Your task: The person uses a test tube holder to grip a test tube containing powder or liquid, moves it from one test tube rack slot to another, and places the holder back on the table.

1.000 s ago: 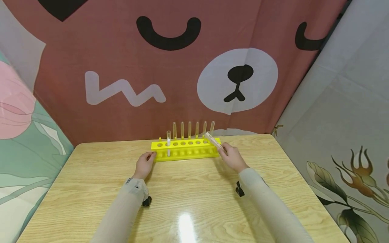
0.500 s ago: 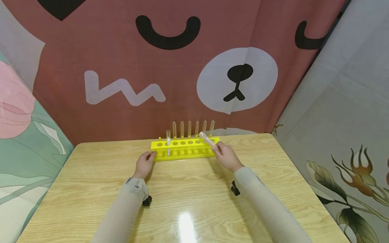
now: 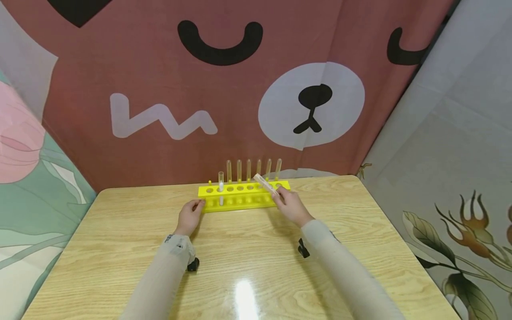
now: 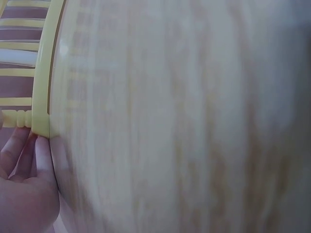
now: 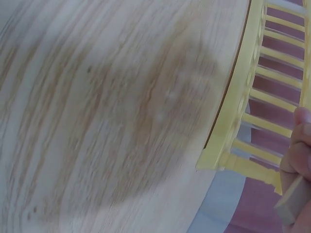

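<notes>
A yellow test tube rack stands near the back of the table. One upright test tube with white content sits in a hole near its left end. Several clear tubes stand upside down on pegs along the back. My left hand holds the rack's left end; the left wrist view has its fingers at the bottom corner. In my right hand is a wooden test tube clamp, slanting up and left over the rack's right half. Its squared end sticks out of that hand in the right wrist view.
The wood-grain table extends in front of the rack. Directly behind hangs a reddish curtain with a bear face. Patterned curtains flank the sides. Black devices are at both wrists.
My right hand has moved left along the rack with the clamp, whose tip has passed from the right end toward the middle. The left hand and the rack stay put.
</notes>
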